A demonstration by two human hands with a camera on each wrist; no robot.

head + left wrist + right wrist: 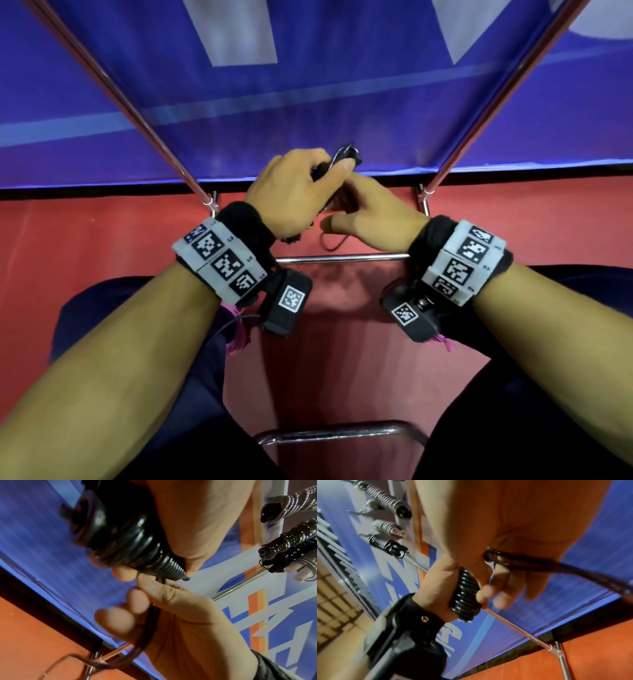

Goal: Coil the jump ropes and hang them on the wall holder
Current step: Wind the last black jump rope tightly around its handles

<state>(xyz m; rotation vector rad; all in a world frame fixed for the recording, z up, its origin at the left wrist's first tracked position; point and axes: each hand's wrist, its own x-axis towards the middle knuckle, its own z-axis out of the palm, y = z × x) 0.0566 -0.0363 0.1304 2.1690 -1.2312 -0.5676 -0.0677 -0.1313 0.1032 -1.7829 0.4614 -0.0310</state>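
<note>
The left hand [294, 195] is curled tightly around a black coiled bundle [130, 545] of jump rope. Its thumb presses along one side and its fingers wrap the other, and glossy turns of cord show between them in the right wrist view. Just to the right, touching that fist, the right hand [373, 216] pinches the loose cord [150, 626] where it leaves the bundle. The cord lies between the thumb and fingers [137, 600], which are bent around it, and then runs down across the palm. From there it droops into a slack loop [334, 245] that hangs near the red floor [85, 240], just above a horizontal metal bar [342, 258]. Both hands are held close together in front of a blue banner [342, 102], between two slanting metal rods [137, 113] of a frame. Farther up the banner, well apart from the hands, several wound rope bundles [289, 543] already hang side by side on the holder, some black and some pale. The holder's hooks are too blurred to make out.
</note>
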